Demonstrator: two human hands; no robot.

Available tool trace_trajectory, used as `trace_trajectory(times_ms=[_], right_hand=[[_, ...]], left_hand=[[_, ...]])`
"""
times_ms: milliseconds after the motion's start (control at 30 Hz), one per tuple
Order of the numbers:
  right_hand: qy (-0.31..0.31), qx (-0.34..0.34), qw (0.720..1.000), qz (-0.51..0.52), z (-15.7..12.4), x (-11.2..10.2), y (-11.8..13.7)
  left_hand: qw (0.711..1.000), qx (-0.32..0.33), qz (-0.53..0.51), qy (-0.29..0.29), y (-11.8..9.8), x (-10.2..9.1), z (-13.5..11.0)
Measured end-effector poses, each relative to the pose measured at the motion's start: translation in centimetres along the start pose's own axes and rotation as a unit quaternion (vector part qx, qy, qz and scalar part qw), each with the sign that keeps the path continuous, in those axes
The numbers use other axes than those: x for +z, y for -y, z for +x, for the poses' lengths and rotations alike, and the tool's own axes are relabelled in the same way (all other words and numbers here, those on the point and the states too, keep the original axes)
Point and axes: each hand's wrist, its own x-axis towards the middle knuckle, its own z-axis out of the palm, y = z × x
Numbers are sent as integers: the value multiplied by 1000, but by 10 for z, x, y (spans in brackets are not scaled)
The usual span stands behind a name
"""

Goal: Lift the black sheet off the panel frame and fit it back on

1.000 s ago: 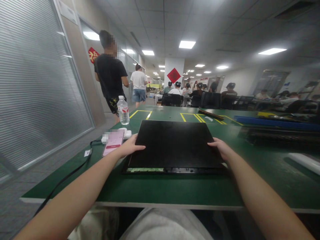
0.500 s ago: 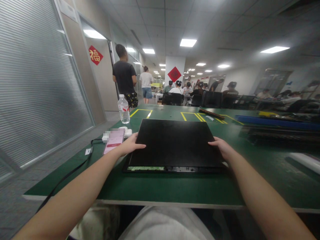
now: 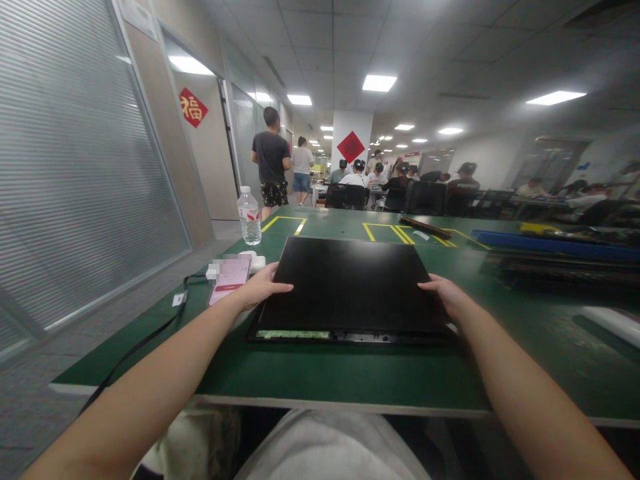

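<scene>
A black flat display panel (image 3: 350, 283) lies in front of me over the green table, its far edge slightly narrower in view. Along its near edge a green circuit strip (image 3: 294, 335) shows in a dark frame. My left hand (image 3: 263, 285) grips the panel's left side, thumb on top and fingers hidden beneath the edge. On the opposite side my right hand (image 3: 445, 293) holds it the same way, thumb on the surface. Whether the panel rests in the frame or is slightly raised, I cannot tell.
Left of the panel are a phone (image 3: 231, 280), a white case (image 3: 255, 261), a black cable (image 3: 145, 347) and a water bottle (image 3: 249, 217). Dark strips and a blue bar (image 3: 555, 245) lie at the right, with a white roll-like object (image 3: 613, 325) nearer. People sit and walk beyond the table (image 3: 350, 383).
Both hands keep the same hold on the panel. A person in a dark shirt has walked farther away, and the view has shifted very slightly.
</scene>
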Motion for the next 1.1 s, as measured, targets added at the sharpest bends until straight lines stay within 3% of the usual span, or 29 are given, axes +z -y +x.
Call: trace_trajectory(times_ms=[1100], right_hand=[[-9,-11,1000,-6,-4,3,2]], left_hand=[[999,15,27,12,2,-1,2]])
